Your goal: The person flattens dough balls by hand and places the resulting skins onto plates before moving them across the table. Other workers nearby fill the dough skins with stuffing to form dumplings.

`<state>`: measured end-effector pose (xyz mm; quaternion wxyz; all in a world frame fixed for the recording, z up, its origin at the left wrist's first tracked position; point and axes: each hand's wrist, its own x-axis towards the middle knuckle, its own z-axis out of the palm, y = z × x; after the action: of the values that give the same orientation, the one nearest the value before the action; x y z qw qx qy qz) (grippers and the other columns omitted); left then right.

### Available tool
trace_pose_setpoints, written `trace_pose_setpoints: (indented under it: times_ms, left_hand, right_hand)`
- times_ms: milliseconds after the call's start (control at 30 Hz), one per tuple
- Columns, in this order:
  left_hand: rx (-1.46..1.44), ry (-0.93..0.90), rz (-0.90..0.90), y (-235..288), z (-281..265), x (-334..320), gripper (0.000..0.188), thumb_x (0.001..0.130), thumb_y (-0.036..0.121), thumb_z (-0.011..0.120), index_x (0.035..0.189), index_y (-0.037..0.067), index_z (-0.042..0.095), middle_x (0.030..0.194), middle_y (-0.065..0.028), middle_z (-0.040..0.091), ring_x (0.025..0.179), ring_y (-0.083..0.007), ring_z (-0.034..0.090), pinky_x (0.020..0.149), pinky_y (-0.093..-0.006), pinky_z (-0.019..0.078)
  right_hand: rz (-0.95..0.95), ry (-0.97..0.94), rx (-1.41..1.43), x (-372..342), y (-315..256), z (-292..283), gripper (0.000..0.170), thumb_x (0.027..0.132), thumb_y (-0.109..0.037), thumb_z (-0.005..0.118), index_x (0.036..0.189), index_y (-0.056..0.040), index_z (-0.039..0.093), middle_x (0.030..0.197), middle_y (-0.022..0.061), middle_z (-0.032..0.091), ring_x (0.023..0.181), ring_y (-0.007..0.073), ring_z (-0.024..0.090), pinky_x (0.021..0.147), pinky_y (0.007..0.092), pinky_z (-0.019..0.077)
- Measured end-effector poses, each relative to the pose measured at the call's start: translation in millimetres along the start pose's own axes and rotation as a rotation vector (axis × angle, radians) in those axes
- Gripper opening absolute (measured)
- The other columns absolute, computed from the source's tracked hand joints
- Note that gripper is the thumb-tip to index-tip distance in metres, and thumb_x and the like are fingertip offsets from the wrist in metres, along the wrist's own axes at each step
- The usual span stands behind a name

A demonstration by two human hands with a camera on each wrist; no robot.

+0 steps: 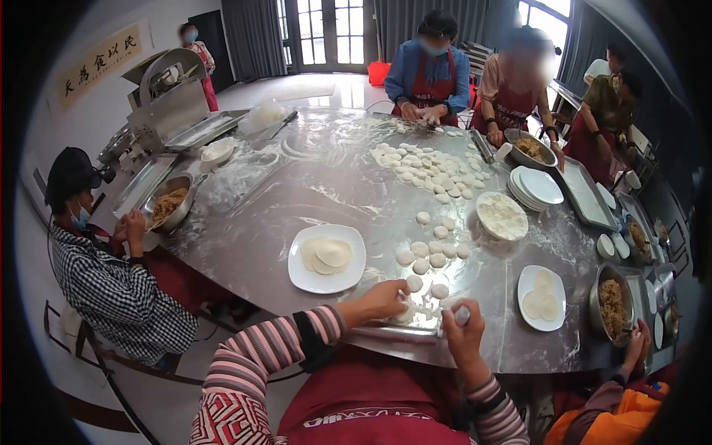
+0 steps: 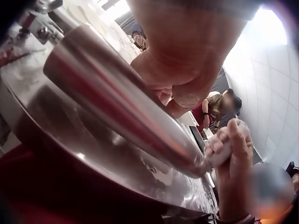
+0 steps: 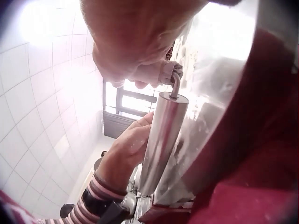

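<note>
A shiny metal roller (image 2: 124,107) lies along the near table edge, a metal joint (image 2: 42,32) at its left end. My right hand (image 1: 463,330) grips a white-wrapped handle (image 1: 462,316). From that handle a bent rod (image 3: 176,84) runs into the roller's end. Just behind the roller my left hand (image 1: 382,300) reaches over the table, fingers bent down. A small white bit shows at its fingertips; I cannot tell if they pinch it. Pale dough discs (image 1: 439,291) lie just beyond both hands.
A plate of flat wrappers (image 1: 298,276) stands ahead left, another plate (image 1: 528,317) to the right. Many dough pieces (image 1: 437,172) and a bowl of flour (image 1: 503,215) lie farther back. Bowls of filling (image 1: 598,326) stand near other people (image 1: 111,274) around the table.
</note>
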<state>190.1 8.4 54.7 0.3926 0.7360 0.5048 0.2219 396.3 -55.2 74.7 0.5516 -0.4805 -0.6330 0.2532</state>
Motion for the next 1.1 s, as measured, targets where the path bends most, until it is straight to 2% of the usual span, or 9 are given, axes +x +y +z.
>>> trace_pose_setpoints:
  times_ms: [200,267,300,500,667,800,833,1000,1100]
  left_hand:
    - [-0.017,-0.099,-0.025,2.2,-1.0,4.8,0.02,0.07,0.017,0.06,0.084,0.003,0.064,0.077,-0.0147,0.065,0.073,-0.0283,0.063,0.068,-0.0382,0.0487]
    - [-0.05,-0.119,-0.132,7.1,-8.5,-3.9,0.014,0.075,0.014,0.061,0.081,0.001,0.062,0.067,-0.0051,0.06,0.061,-0.0109,0.054,0.058,-0.0285,0.0453]
    - [-0.053,-0.126,-0.127,5.4,-9.6,-3.1,0.014,0.075,0.014,0.061,0.081,0.001,0.062,0.067,-0.0051,0.06,0.061,-0.0109,0.054,0.058,-0.0285,0.0453]
    - [0.156,-0.064,0.0,27.1,-5.1,1.5,0.02,0.076,0.02,0.063,0.085,0.003,0.068,0.077,-0.0166,0.065,0.07,-0.0283,0.063,0.067,-0.0362,0.0479]
    - [0.223,-0.113,0.074,13.3,-1.5,3.4,0.016,0.074,0.02,0.062,0.081,0.007,0.069,0.075,-0.0133,0.065,0.073,-0.0281,0.064,0.068,-0.0375,0.0492]
    - [-0.083,-0.187,-0.111,6.8,-1.9,-9.3,0.013,0.073,0.01,0.06,0.082,0.002,0.065,0.067,-0.0093,0.063,0.066,-0.0156,0.06,0.062,-0.0301,0.0469]
    - [-0.026,-0.165,-0.041,9.8,-0.6,-10.2,0.014,0.073,0.011,0.06,0.082,0.001,0.065,0.069,-0.0104,0.063,0.067,-0.0163,0.061,0.063,-0.0303,0.0471]
    - [0.136,-0.005,0.03,25.9,2.0,4.2,0.017,0.075,0.017,0.063,0.081,0.001,0.064,0.075,-0.0149,0.065,0.071,-0.026,0.063,0.068,-0.0346,0.0481]
    - [0.207,-0.132,0.078,22.0,8.9,5.7,0.016,0.072,0.019,0.062,0.079,0.005,0.065,0.077,-0.0144,0.065,0.075,-0.0304,0.063,0.068,-0.0407,0.048]
  right_hand:
    - [0.062,0.001,0.002,12.0,16.3,7.5,0.02,0.078,-0.004,0.068,0.085,-0.0049,0.049,0.06,0.0053,0.054,0.051,0.0102,0.053,0.046,0.0264,0.0412]
    - [0.082,0.036,0.067,-7.5,15.8,5.4,0.02,0.078,-0.005,0.068,0.085,-0.0049,0.049,0.06,0.0061,0.055,0.051,0.0104,0.053,0.046,0.0267,0.0413]
    - [0.096,0.06,0.153,-13.4,15.9,4.6,0.02,0.077,-0.005,0.068,0.085,-0.0049,0.049,0.061,0.0068,0.055,0.051,0.0107,0.053,0.046,0.0269,0.0415]
    - [0.097,0.043,0.008,39.5,20.0,25.5,0.019,0.079,-0.008,0.066,0.086,-0.0045,0.049,0.06,0.0096,0.055,0.05,0.0157,0.055,0.047,0.0306,0.0428]
    - [0.147,0.025,-0.011,0.3,23.4,5.3,0.02,0.078,-0.008,0.067,0.086,-0.0049,0.049,0.06,0.0081,0.055,0.053,0.0153,0.057,0.049,0.0308,0.0451]
    - [0.031,0.051,-0.009,-12.4,12.3,2.8,0.018,0.08,-0.002,0.064,0.088,-0.0048,0.047,0.064,0.0031,0.053,0.05,0.0083,0.053,0.044,0.0244,0.0424]
    - [0.165,0.065,0.058,-1.0,13.0,8.2,0.021,0.077,-0.006,0.068,0.086,-0.0044,0.049,0.058,0.0079,0.053,0.051,0.0133,0.054,0.048,0.0289,0.0437]
    - [0.109,0.063,0.005,34.2,28.5,25.9,0.022,0.077,-0.007,0.068,0.086,-0.0052,0.049,0.057,0.0081,0.052,0.048,0.0147,0.052,0.045,0.0305,0.0414]
    - [0.134,0.052,-0.005,13.2,23.4,14.3,0.022,0.077,-0.008,0.069,0.086,-0.0056,0.049,0.058,0.0081,0.052,0.049,0.0148,0.053,0.046,0.0297,0.042]
